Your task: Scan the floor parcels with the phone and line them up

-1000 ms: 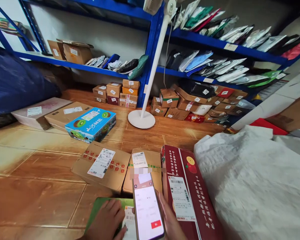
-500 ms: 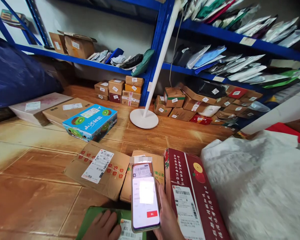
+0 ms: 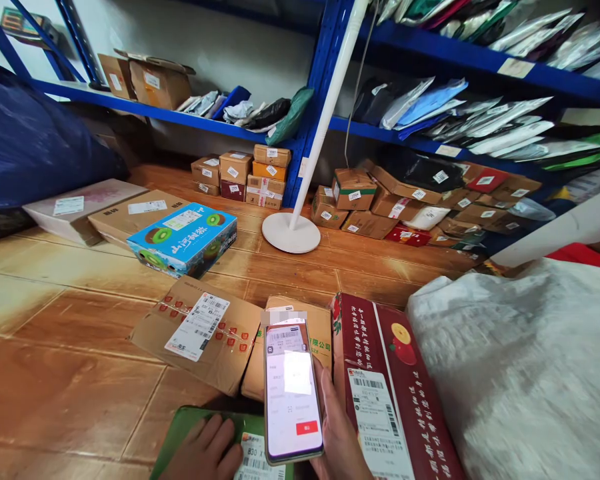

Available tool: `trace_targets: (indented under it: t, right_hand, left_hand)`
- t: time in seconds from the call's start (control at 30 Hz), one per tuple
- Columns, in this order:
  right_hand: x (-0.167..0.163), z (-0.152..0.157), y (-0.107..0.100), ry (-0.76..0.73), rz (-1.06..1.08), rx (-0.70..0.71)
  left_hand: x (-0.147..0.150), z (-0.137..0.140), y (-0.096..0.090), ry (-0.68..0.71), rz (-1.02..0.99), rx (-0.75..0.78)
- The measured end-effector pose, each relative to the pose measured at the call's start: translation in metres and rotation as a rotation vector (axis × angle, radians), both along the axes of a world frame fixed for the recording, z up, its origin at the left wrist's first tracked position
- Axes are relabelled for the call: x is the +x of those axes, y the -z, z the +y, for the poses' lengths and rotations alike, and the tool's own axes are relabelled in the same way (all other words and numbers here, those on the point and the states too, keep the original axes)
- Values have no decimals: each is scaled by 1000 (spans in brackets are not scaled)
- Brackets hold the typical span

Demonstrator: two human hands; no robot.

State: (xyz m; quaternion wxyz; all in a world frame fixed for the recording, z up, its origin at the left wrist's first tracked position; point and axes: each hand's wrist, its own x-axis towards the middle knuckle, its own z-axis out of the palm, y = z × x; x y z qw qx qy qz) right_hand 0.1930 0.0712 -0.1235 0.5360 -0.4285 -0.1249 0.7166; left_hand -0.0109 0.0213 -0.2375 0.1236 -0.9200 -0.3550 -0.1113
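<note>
Since the earlier frames the smartphone [image 3: 293,390] has risen a little toward the middle of the frame, and its screen now shows a barcode at the top instead of a plain form; the left hand has slid slightly lower on the green parcel.

Head view: at the bottom centre, the right hand [image 3: 337,433] holds the smartphone upright, fingers wrapped behind it and the thumb lying along its right edge. The phone hovers above the brown carton [image 3: 314,320] with a shipping label at its near top, which lies between the taped carton [image 3: 200,330] on the left and the dark red fruit box [image 3: 390,387] on the right. The left hand [image 3: 205,450] lies flat at the bottom edge, fingers loosely together, on the green parcel [image 3: 180,433], just beside its white label [image 3: 253,457]. Farther up the frame, a blue kiwi box [image 3: 185,240] rests on the tiled floor [image 3: 70,333], and the white fan stand [image 3: 293,230] rises before the blue shelving [image 3: 325,67]. A white woven sack [image 3: 520,373] fills the lower right.

To scan well, I judge the phone should stay square and steady over the label, with the hand's shadow and the glare kept off the barcode, while the left palm keeps the green parcel's label flat.
</note>
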Motion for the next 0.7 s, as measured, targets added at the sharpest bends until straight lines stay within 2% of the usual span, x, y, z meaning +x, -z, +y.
trace_targets:
  t: [0.2, 0.33, 0.47, 0.57, 0.7]
  right_hand:
    - [-1, -1, -9, 11, 63, -25]
    - [-1, -1, -13, -20, 101, -39]
    - [0, -1, -5, -19, 105, -25]
    - [2, 1, 2, -23, 100, -1]
    - [2, 5, 1, -67, 92, 13]
  left_hand:
    - [5, -6, 29, -82, -140, 98]
    - [6, -7, 25, -101, -50, -21]
    - [9, -4, 24, -91, -154, 87]
    - [11, -4, 28, -132, -155, 80]
    - [8, -5, 24, -91, -151, 69]
